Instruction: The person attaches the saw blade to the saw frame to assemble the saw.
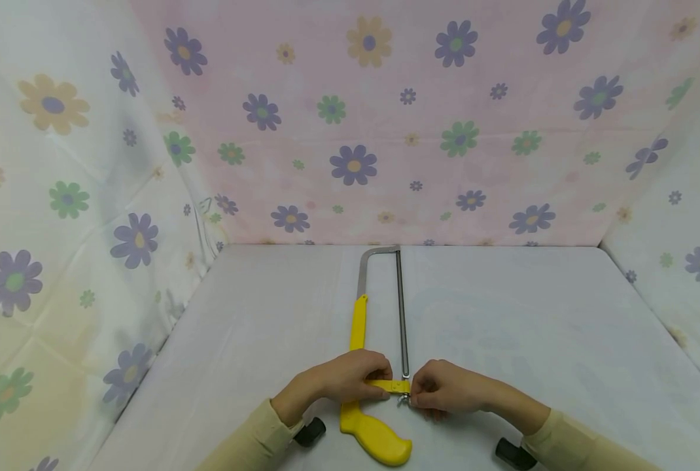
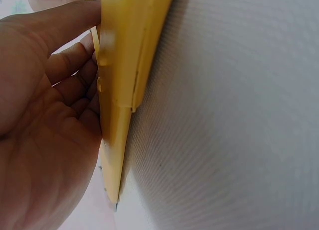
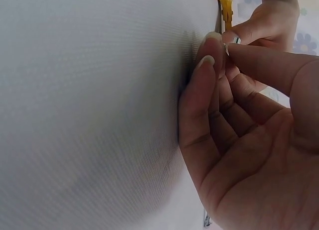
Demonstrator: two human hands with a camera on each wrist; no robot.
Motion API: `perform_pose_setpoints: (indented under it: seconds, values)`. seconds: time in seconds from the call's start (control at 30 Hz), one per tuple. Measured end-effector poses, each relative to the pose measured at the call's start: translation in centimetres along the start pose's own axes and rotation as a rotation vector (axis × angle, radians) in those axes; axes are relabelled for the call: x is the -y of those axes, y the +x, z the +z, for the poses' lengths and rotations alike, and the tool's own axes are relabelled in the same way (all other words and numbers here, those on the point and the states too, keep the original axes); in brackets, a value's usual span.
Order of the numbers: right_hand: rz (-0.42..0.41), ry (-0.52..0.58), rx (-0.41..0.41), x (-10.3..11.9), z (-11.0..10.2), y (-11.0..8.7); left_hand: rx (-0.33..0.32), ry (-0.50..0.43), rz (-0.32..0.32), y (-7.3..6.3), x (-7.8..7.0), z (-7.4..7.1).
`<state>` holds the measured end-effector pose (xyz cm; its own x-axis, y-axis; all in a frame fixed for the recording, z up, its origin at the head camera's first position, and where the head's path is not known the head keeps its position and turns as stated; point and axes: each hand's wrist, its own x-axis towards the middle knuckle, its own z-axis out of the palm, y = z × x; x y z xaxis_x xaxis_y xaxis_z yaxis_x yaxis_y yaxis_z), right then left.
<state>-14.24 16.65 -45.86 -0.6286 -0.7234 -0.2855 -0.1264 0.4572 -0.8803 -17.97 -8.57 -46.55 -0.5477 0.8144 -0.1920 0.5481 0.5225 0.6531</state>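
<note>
A hacksaw with a yellow handle [image 1: 379, 441] lies flat on the white table, its grey metal frame [image 1: 363, 275] bending over at the far end. Along its right side runs the blade [image 1: 402, 314], fixed to a short yellow arm near the person. My left hand [image 1: 350, 376] lies across the yellow frame and grips that short arm between thumb and fingers. In the left wrist view, the fingers reach behind the yellow frame [image 2: 119, 65]. My right hand [image 1: 453, 389] pinches at the small metal wing nut [image 1: 403, 400] at the arm's end, fingertips partly covering it.
White cloth covers the table [image 1: 532, 314]. A pink flowered curtain [image 1: 409, 118] hangs along the back edge, with white flowered curtains [image 1: 73, 248] at both sides. Dark wrist-worn devices [image 1: 513, 454] sit below both sleeves.
</note>
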Motion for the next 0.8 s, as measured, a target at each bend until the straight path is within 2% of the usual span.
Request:
perform_pose_setpoints:
  seconds: [0.2,0.53,0.8]
  values:
    - [0.013,-0.02,-0.019,-0.17,0.12,0.21,0.0,0.005,0.003,0.07,0.12,0.01]
    - [0.069,0.016,-0.005,0.27,0.34,0.43,0.001,-0.008,0.001,0.14,0.24,0.19]
    - [0.092,0.03,-0.013,0.27,0.36,0.46,-0.005,0.02,-0.008,0.14,-0.1,0.18]
